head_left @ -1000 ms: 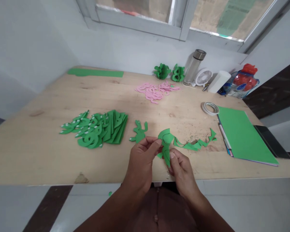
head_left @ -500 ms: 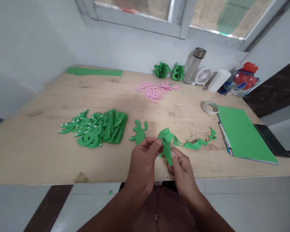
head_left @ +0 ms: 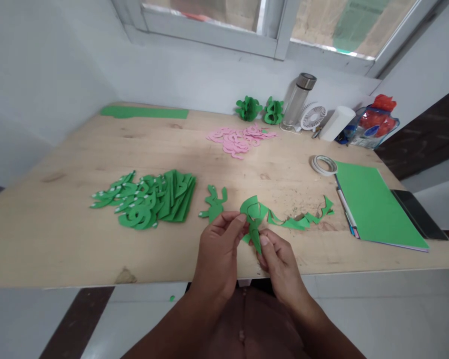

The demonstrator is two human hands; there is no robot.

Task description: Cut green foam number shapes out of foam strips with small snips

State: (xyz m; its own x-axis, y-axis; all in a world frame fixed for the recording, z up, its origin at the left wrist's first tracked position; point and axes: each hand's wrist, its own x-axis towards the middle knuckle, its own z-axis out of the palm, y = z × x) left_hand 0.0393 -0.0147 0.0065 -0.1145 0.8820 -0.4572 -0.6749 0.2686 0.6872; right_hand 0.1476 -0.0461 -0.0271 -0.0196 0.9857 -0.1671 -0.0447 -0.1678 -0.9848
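Observation:
Between my two hands is a curved green paper piece (head_left: 251, 208) with a drawn line on it, raised above the table's front part. My left hand (head_left: 223, 244) is closed, pinching its left side between thumb and fingers. Lower down, the thumb and fingers of my right hand (head_left: 277, 253) grip its narrow lower end. A jagged strip of green paper scraps (head_left: 297, 222) trails off to the right behind the held piece. Just beyond my left hand lies a green paper cutout (head_left: 214, 203) with curved arms. Some of the held paper is hidden by my fingers.
Green cutouts (head_left: 142, 199) are heaped at the left, with pink cutouts (head_left: 237, 140) farther back. Two green paper ornaments (head_left: 249, 108), a glass bottle (head_left: 297, 102) and a small fan (head_left: 314, 116) stand by the wall. Tape rolls (head_left: 324, 165) and green sheets (head_left: 379, 207) lie right.
The lower end of the green paper has twisted and narrowed between my fingers. Both hands keep their grip in nearly the same place. The view has shifted slightly.

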